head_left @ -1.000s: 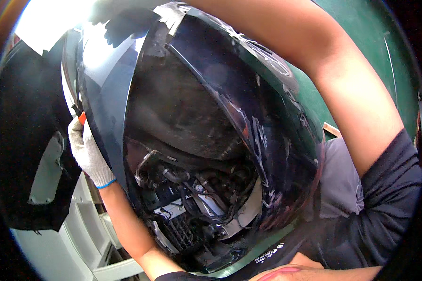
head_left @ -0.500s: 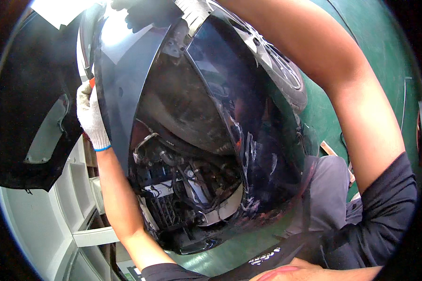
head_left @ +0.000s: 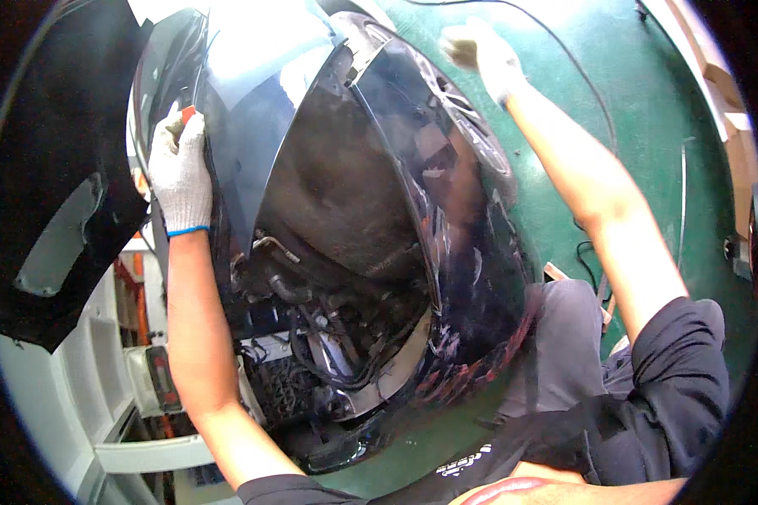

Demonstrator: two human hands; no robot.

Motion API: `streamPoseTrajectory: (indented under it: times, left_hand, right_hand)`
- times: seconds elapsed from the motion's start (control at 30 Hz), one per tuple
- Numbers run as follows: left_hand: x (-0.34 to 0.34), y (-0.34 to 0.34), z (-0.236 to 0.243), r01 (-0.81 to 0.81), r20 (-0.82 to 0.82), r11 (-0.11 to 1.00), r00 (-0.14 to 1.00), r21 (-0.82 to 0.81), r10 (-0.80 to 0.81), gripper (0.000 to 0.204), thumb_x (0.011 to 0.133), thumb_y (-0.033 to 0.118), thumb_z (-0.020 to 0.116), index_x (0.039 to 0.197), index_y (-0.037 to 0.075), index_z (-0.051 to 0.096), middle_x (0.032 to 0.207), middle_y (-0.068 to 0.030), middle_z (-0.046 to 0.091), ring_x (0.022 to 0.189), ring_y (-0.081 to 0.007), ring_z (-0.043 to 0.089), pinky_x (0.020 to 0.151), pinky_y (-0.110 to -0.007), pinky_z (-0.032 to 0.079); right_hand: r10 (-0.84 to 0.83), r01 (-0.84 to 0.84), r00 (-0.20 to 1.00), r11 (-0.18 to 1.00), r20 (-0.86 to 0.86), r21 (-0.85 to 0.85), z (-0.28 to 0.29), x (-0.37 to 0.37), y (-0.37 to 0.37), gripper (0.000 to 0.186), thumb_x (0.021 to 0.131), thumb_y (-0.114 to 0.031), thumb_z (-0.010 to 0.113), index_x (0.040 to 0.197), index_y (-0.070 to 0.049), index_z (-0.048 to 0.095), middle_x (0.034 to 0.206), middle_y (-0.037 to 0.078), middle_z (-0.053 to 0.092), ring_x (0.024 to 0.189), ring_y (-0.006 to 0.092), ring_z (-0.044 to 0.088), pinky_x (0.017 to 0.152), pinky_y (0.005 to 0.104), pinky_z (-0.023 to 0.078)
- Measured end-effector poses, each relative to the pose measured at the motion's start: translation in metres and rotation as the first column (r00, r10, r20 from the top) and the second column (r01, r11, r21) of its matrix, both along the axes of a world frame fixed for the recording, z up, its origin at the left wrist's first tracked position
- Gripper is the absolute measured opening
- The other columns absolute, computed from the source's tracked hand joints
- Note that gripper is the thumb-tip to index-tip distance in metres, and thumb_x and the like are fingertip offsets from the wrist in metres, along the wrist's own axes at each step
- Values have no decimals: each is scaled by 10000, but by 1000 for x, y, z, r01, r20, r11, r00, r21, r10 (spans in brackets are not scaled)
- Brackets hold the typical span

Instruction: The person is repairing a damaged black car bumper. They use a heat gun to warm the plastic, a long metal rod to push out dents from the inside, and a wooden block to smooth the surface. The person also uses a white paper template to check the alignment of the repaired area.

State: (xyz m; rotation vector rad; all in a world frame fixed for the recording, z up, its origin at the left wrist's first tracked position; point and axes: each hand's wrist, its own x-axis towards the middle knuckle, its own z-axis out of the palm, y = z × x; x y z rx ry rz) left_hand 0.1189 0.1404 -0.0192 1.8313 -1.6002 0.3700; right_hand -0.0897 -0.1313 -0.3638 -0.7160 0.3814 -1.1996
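Note:
A dark car fender (head_left: 265,109) stands on my left, its edge beside my left hand (head_left: 182,172). That hand wears a white knitted glove with a blue cuff, its fingers closed on a small orange-red piece (head_left: 189,112). Most of the piece is hidden by the glove, so its kind does not show. My right hand (head_left: 487,59), also gloved, is up over the floor beyond the wheel (head_left: 472,114). It is slightly blurred, with fingers curled in and nothing visible in them. Between my arms lies the scuffed dark front bumper (head_left: 480,252) with an open cavity (head_left: 337,185) behind it.
Hoses and engine parts (head_left: 312,320) show in the gap near me. At the left hangs a black panel (head_left: 67,185) above a pale shelf rack (head_left: 101,353). A cable (head_left: 556,38) crosses the green floor (head_left: 648,109), and cardboard boxes (head_left: 737,143) line the far right.
My right hand has come into view, moving right, away from the car's top. My left hand stays closed on the orange-red piece. The whole view has shifted a little.

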Motion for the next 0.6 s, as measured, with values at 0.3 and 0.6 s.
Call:
streamPoseTrajectory:
  times: [0.3, 0.6]
  left_hand:
    - [-5, -27, -12, 91, -18, 995, 996, -30, -92, 340, 1029, 312, 685, 1173, 5, 692, 974, -7, 666, 884, -72, 583, 824, -227, 468]
    - [0, -35, -13, 162, 86, 984, 984, -80, -155, 394, 994, 368, 706, 1157, 10, 715, 923, -24, 688, 823, -110, 604, 797, -271, 489]
  right_hand:
    - [-76, 487, 801, 661, -594, 571, -332, -277, 257, 215, 997, -275, 589, 824, -148, 587, 691, -38, 553, 539, 96, 510, 466, 270, 369]
    - [142, -2, -425, 987, -894, 158, -368, -340, 390, 407, 963, -369, 556, 984, -28, 777, 993, 240, 751, 958, 403, 735, 841, 494, 575]
